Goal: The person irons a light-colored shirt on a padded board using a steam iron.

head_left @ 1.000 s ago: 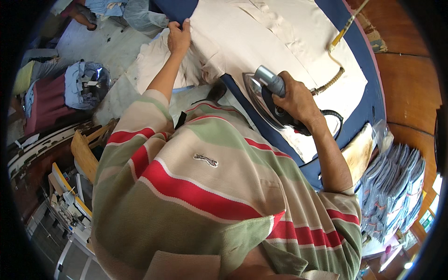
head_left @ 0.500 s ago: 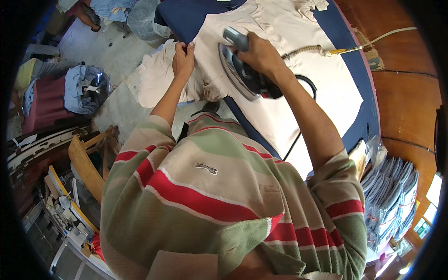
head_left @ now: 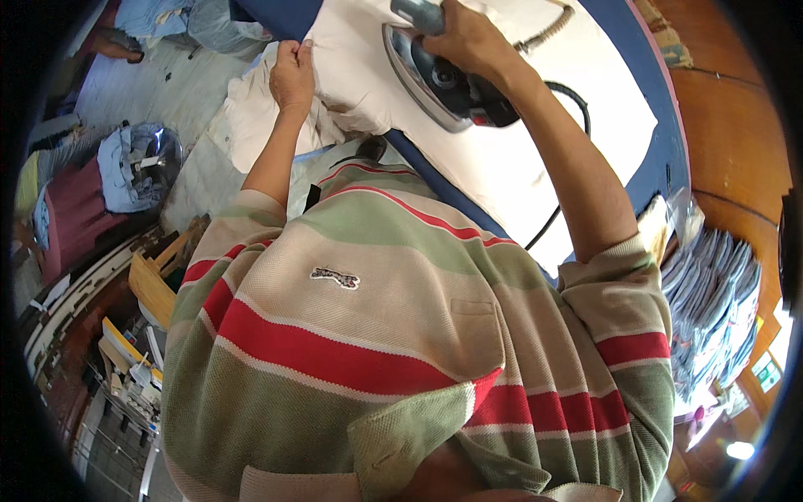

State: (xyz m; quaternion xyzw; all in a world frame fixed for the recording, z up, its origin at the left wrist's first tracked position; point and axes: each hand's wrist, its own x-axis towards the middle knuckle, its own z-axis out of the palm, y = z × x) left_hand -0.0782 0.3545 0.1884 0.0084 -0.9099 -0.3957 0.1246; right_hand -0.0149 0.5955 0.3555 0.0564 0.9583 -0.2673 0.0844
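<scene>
A white garment [head_left: 502, 151] lies spread on a blue padded ironing table [head_left: 669, 159]. My right hand [head_left: 464, 38] grips the grey handle of a dark clothes iron [head_left: 439, 84], whose metal soleplate is tilted up toward the left edge of the cloth. The iron's black cord [head_left: 569, 142] trails across the garment. My left hand [head_left: 291, 75] pinches the garment's hanging edge at the near left side of the table, fingers closed on the fabric. My striped shirt fills the lower middle of the view.
A stack of folded blue and white cloth [head_left: 715, 309] sits at the right by a wooden surface [head_left: 736, 142]. On the floor at the left are a basket of blue clothes [head_left: 138, 167], a maroon cloth [head_left: 71, 217] and wooden pieces [head_left: 155, 280].
The iron has travelled from the right part of the garment up and leftward to its left edge. My left hand has kept hold of the fabric's edge throughout.
</scene>
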